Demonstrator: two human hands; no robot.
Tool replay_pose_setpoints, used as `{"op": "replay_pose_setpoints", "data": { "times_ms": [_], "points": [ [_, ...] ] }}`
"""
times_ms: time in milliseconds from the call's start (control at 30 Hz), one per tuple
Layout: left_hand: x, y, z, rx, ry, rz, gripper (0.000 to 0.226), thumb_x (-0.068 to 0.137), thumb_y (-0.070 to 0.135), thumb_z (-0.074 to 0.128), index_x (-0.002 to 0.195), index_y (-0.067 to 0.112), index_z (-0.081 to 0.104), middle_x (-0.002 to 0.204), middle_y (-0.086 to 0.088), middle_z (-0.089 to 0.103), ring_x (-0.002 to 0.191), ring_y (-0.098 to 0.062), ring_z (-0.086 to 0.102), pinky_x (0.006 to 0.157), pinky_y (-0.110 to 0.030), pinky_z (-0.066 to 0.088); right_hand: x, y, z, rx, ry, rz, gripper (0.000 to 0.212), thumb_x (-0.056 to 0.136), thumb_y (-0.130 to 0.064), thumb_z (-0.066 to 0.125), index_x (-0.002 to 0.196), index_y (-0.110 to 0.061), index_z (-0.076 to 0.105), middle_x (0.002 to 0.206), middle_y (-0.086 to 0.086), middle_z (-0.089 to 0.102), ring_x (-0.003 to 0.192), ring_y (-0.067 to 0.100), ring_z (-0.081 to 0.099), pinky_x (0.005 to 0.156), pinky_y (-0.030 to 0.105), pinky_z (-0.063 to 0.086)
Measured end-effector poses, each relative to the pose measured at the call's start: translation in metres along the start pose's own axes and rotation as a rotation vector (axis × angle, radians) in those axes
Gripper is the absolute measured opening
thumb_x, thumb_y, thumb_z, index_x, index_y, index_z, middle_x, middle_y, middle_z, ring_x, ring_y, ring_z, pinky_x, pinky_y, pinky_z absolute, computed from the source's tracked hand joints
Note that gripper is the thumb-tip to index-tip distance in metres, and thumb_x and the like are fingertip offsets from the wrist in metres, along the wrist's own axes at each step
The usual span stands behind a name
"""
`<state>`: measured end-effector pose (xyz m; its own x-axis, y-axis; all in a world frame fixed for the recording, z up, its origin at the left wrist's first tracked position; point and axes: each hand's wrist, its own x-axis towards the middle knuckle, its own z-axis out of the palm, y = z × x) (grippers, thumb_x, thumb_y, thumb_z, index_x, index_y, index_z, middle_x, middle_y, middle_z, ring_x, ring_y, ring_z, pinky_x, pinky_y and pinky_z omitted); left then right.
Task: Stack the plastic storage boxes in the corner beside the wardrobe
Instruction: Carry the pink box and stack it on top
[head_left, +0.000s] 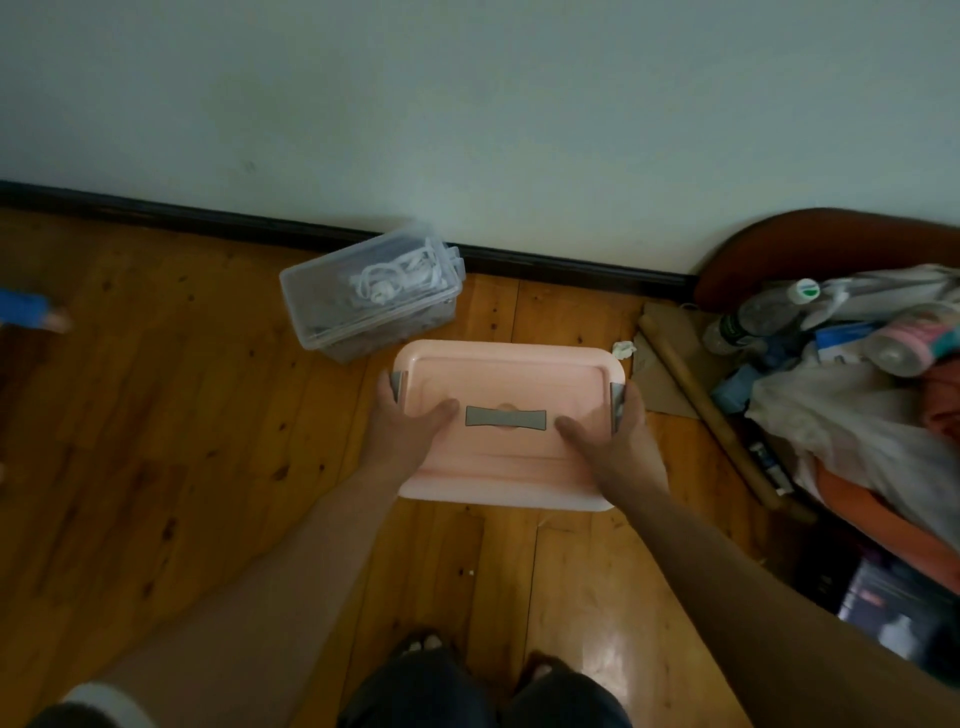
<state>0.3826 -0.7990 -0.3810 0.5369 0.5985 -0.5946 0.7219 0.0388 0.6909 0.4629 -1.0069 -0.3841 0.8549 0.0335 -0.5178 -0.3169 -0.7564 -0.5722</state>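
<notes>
A pink plastic storage box (506, 374) with a grey handle on its lid is in front of me, above the wooden floor. My left hand (408, 423) grips its left side, thumb on the lid and fingers round the grey side latch. My right hand (610, 434) grips the right side the same way. Behind it to the left, a clear plastic box (363, 296) with white cables inside stands on the floor near the wall, turned at an angle.
A dark skirting board (545, 260) runs along the pale wall. At the right, a pile of clothes, bags and bottles (841, 364) lies by a curved wooden bed end (821, 234). Flat cardboard and a roll (696, 384) lie beside it. My feet (426, 642) show below.
</notes>
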Motion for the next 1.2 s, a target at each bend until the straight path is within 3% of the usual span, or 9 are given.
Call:
{"op": "replay_pose_setpoints", "data": {
  "times_ms": [233, 400, 633, 767, 1000, 1100, 1200],
  "points": [
    [-0.058, 0.062, -0.038, -0.012, 0.020, 0.028, 0.090, 0.076, 0.039, 0.076, 0.147, 0.027, 0.022, 0.140, 0.000, 0.043, 0.127, -0.025, 0.043, 0.103, -0.050, 0.039, -0.049, -0.054, -0.060, 0.009, -0.016, 0.018, 0.099, 0.079, -0.051, 0.071, 0.151, -0.027, 0.008, 0.150, 0.006, 0.037, 0.128, 0.032, 0.046, 0.093, 0.052, 0.047],
    [-0.094, 0.103, -0.063, 0.005, 0.016, 0.021, 0.089, 0.076, 0.040, 0.075, 0.146, 0.027, 0.022, 0.138, -0.001, 0.045, 0.125, -0.027, 0.045, 0.101, -0.054, 0.040, -0.082, -0.091, -0.099, 0.006, -0.006, 0.014, 0.098, 0.079, -0.050, 0.070, 0.152, -0.025, 0.010, 0.149, 0.006, 0.038, 0.129, 0.031, 0.045, 0.096, 0.051, 0.045],
    [-0.141, 0.155, -0.098, 0.031, 0.036, 0.043, 0.085, 0.078, 0.039, 0.074, 0.145, 0.025, 0.023, 0.137, -0.002, 0.044, 0.125, -0.027, 0.045, 0.096, -0.045, 0.040, -0.127, -0.135, -0.148, 0.025, -0.008, -0.039, 0.095, 0.080, -0.049, 0.071, 0.151, -0.022, 0.014, 0.146, 0.007, 0.041, 0.126, 0.029, 0.047, 0.095, 0.046, 0.045],
    [-0.168, 0.184, -0.123, 0.005, 0.021, 0.027, 0.084, 0.079, 0.037, 0.074, 0.145, 0.023, 0.024, 0.136, -0.003, 0.046, 0.123, -0.028, 0.047, 0.099, -0.050, 0.043, -0.152, -0.164, -0.172, 0.007, -0.025, -0.045, 0.097, 0.080, -0.051, 0.070, 0.151, -0.022, 0.011, 0.149, 0.007, 0.038, 0.129, 0.030, 0.045, 0.097, 0.048, 0.044],
    [-0.214, 0.240, -0.172, -0.023, 0.015, 0.054, 0.088, 0.080, 0.034, 0.073, 0.148, 0.022, 0.018, 0.135, -0.001, 0.044, 0.123, -0.028, 0.046, 0.098, -0.048, 0.043, -0.195, -0.218, -0.215, -0.008, -0.013, -0.097, 0.097, 0.078, -0.054, 0.070, 0.149, -0.017, 0.015, 0.146, 0.008, 0.041, 0.128, 0.031, 0.045, 0.098, 0.050, 0.045],
    [-0.231, 0.260, -0.189, -0.049, 0.017, 0.055, 0.086, 0.080, 0.033, 0.074, 0.146, 0.022, 0.018, 0.124, 0.005, 0.040, 0.118, -0.024, 0.045, 0.088, -0.040, 0.040, -0.206, -0.238, -0.232, -0.012, -0.004, -0.123, 0.097, 0.077, -0.054, 0.070, 0.149, -0.016, 0.016, 0.145, 0.008, 0.042, 0.127, 0.031, 0.047, 0.097, 0.050, 0.045],
    [-0.247, 0.277, -0.208, -0.091, 0.008, 0.055, 0.082, 0.081, 0.030, 0.073, 0.144, 0.023, 0.022, 0.125, 0.002, 0.042, 0.117, -0.026, 0.048, 0.089, -0.044, 0.043, -0.217, -0.262, -0.248, -0.025, 0.011, -0.142, 0.098, 0.078, -0.055, 0.070, 0.150, -0.018, 0.015, 0.147, 0.008, 0.041, 0.127, 0.032, 0.046, 0.097, 0.050, 0.044]
  ]
}}
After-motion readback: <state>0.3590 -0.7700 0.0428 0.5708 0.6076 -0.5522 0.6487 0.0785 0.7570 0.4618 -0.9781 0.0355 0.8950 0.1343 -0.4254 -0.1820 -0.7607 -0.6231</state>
